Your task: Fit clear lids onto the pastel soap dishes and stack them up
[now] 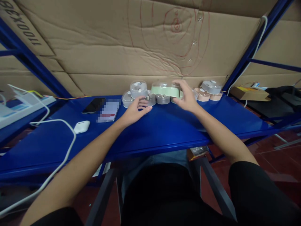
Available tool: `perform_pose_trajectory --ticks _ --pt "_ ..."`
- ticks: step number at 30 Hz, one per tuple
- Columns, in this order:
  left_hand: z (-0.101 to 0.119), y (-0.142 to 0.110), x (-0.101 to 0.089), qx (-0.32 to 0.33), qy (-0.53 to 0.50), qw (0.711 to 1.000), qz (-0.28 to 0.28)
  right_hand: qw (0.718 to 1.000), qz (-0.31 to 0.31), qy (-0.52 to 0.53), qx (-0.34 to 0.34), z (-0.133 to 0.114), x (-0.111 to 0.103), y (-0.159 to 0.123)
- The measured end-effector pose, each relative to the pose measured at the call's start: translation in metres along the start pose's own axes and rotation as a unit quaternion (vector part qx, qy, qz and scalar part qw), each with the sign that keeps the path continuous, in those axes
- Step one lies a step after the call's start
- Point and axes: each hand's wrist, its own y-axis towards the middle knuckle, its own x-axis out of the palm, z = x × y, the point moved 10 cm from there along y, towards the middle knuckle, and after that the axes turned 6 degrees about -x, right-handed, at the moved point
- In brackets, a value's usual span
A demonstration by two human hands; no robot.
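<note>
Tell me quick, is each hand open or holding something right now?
Left hand: open, fingers near the grey box.
Right hand: curved at the right end of the green box; whether it grips can't be told.

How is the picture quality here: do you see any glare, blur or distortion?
In the head view: soft sheen on the blue table; fine detail blurred on the green container; blocky pixelation over the light-coloured phone; apparent wide-angle stretching toward the edges.
</note>
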Motion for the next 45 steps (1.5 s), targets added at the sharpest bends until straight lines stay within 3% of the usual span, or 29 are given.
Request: perform_pose_trajectory --ticks 2,6,9,13,17,23,27,32,36,41,45 --pt "0.001 0.000 0.000 -0.004 -0.037 0.999 -0.017 0.995 -0.025 0.098 0.017 -0.005 0.004 -0.003" --pt "0.002 -0.005 0.009 -0.015 -0.011 0.997 -0.079 0.964 -0.139 0.228 0.005 -0.033 0.037 -0.008" --pt "0.003 -0.008 0.015 -0.013 0.035 0.995 -0.097 0.949 -0.214 0.230 -0.019 -0.047 0.056 -0.015" --pt "0.014 -0.014 0.022 0.036 0.118 0.990 -0.074 0.938 -0.275 0.209 0.011 -0.044 0.069 -0.026" --pt "0.026 -0.023 0.040 0.091 0.186 0.977 -0.061 0.948 -0.265 0.176 0.018 -0.051 0.073 -0.028" --pt "0.024 -0.028 0.051 0.079 0.181 0.976 -0.094 0.955 -0.259 0.145 0.011 -0.057 0.067 -0.023" --pt "0.027 -0.027 0.046 0.082 0.169 0.977 -0.100 0.959 -0.234 0.158 0.038 -0.028 0.038 -0.016" --pt "0.040 -0.037 0.056 0.121 0.202 0.959 -0.155 0.974 -0.136 0.104 0.149 0.035 -0.004 -0.018" --pt "0.043 -0.043 0.064 0.126 0.206 0.953 -0.183 0.973 -0.103 0.081 0.188 0.055 -0.009 -0.024" --pt "0.042 -0.036 0.055 0.120 0.193 0.964 -0.141 0.974 -0.113 0.070 0.182 0.053 -0.002 -0.024" --pt "0.038 -0.021 0.025 0.099 0.207 0.971 -0.060 0.977 -0.087 0.065 0.186 0.055 -0.008 -0.024"
